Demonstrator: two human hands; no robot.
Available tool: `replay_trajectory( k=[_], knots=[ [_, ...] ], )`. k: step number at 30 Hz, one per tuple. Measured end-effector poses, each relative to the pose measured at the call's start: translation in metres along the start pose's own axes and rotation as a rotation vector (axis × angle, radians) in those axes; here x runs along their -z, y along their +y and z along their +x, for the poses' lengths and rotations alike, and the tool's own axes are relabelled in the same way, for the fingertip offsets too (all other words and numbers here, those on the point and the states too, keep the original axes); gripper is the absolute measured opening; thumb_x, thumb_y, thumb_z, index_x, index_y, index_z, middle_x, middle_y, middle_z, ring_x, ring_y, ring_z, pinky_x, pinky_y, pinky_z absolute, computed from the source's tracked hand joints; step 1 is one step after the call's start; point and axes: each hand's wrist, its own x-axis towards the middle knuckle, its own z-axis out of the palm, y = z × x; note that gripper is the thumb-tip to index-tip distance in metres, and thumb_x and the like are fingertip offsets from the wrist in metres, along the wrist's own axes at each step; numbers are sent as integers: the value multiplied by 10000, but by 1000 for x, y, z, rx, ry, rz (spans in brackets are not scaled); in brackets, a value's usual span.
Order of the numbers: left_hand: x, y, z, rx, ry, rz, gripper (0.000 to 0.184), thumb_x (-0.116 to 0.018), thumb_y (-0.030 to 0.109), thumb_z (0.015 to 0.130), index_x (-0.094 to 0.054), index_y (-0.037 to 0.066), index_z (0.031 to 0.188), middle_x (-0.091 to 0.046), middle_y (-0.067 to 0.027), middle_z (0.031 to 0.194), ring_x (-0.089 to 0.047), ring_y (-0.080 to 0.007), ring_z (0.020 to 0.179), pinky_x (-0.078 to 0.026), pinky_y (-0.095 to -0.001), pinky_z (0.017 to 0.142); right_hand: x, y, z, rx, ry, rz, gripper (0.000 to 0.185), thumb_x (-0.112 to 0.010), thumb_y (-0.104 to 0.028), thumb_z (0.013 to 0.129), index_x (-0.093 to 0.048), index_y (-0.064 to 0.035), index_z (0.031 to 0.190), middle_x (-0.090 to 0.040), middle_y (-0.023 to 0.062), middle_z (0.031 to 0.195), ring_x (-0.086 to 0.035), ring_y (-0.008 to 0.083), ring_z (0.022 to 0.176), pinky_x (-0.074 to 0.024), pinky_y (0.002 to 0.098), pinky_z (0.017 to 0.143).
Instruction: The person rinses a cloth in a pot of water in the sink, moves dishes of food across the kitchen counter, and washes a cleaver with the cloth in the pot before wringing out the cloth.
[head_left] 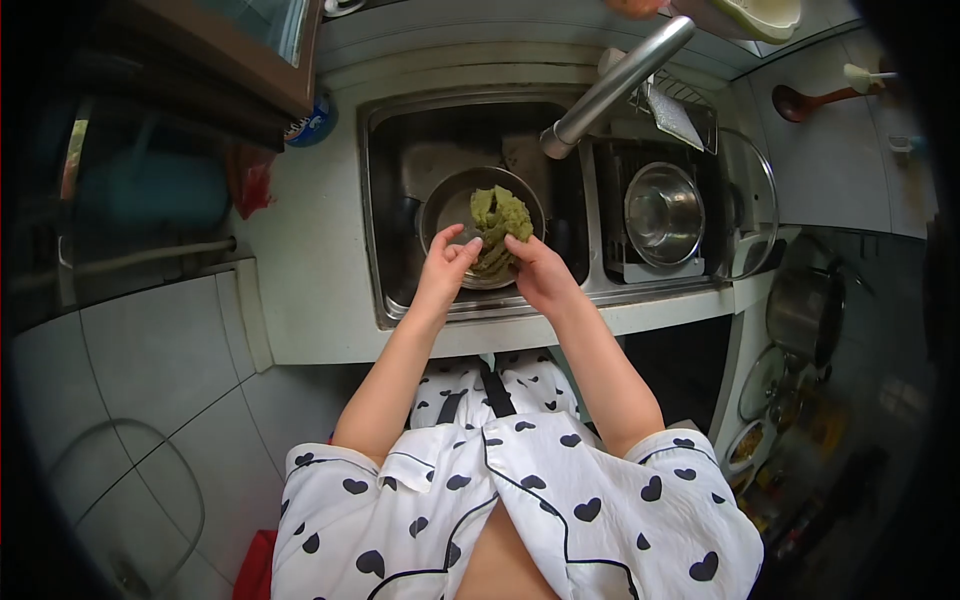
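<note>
A crumpled green leafy vegetable (502,213) is held over a round metal bowl (436,205) that sits in the sink. My right hand (541,272) grips its lower right side between thumb and fingers. On the left of the leaves, my left hand (449,264) is closed in a pinch, thumb against the fingers. Whatever is between those fingertips is too small to make out. Part of the vegetable hangs between both hands, in front of the bowl's near rim.
The metal sink (400,130) surrounds the bowl. A faucet (615,90) reaches over its right side. Further right stand a shiny metal pot (664,215), a wire rack (690,100) and a glass lid (752,200). A cabinet corner (270,60) juts in at upper left.
</note>
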Motion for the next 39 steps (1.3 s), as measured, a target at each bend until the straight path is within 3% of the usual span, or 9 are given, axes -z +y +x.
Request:
replay_trajectory(
  k=[3,7,10,15,20,25,28,36,39],
  knots=[
    [13,-7,-3,-11,-12,68,495,-639,250,849,-436,3,1227,-574,-11,893,-510,-81,843,-378,-235,818,-12,11,-9,32,-58,-138,329,-480,-97,894,-484,-34,1218,-540,47,1199,-482,152,1120,-332,310,981],
    [23,-9,-11,-69,-45,146,371,-596,209,872,-491,37,1184,-575,-13,942,-513,-94,909,-377,-232,846,-18,25,-12,118,235,-575,321,-427,-45,890,-519,-2,1195,-576,57,1147,-512,136,1072,-365,262,935],
    [29,-15,-11,-162,-64,164,307,-562,159,881,-504,54,1164,-565,-22,1003,-507,-110,969,-376,-242,879,-28,33,-30,229,236,-447,307,-415,-43,894,-524,6,1177,-590,61,1102,-525,130,1028,-373,253,911],
    [12,-7,-20,-278,-256,291,487,-525,121,886,-374,72,1346,-437,-81,1291,-404,-165,1203,-313,-292,1003,-26,31,-71,325,132,-94,326,-443,-78,893,-496,-22,1210,-561,48,1161,-519,139,1069,-379,287,936],
    [-40,24,-52,-146,-528,205,426,-578,156,865,-454,29,1253,-523,-74,1151,-485,-155,1081,-359,-275,946,-5,15,-128,429,59,125,355,-483,-126,884,-468,-46,1230,-536,47,1192,-510,149,1079,-374,322,950],
    [-102,30,-75,-9,-697,117,262,-618,191,858,-536,46,1061,-583,-14,977,-536,-95,913,-421,-249,818,22,7,-188,660,169,156,398,-580,-7,797,-508,-31,1187,-586,41,1110,-539,142,1036,-397,305,932],
    [-149,22,-96,57,-779,42,215,-629,195,852,-550,69,1007,-593,-4,941,-540,-102,898,-416,-259,812,49,4,-227,750,206,202,355,-536,36,801,-526,-23,1151,-586,45,1109,-550,139,1025,-413,289,927],
    [-293,-27,-198,209,-1132,71,131,-572,157,877,-513,117,987,-573,4,1006,-550,-128,977,-439,-327,852,158,26,-356,897,626,258,279,-550,-103,849,-547,-63,1125,-588,25,1092,-540,143,1034,-420,321,900],
    [-341,-52,-240,226,-1175,110,101,-567,152,884,-518,122,967,-577,4,989,-548,-125,977,-440,-320,845,184,33,-411,901,755,315,473,-584,-231,866,-414,-77,1281,-542,54,1158,-494,173,1106,-386,350,938]
  ],
)
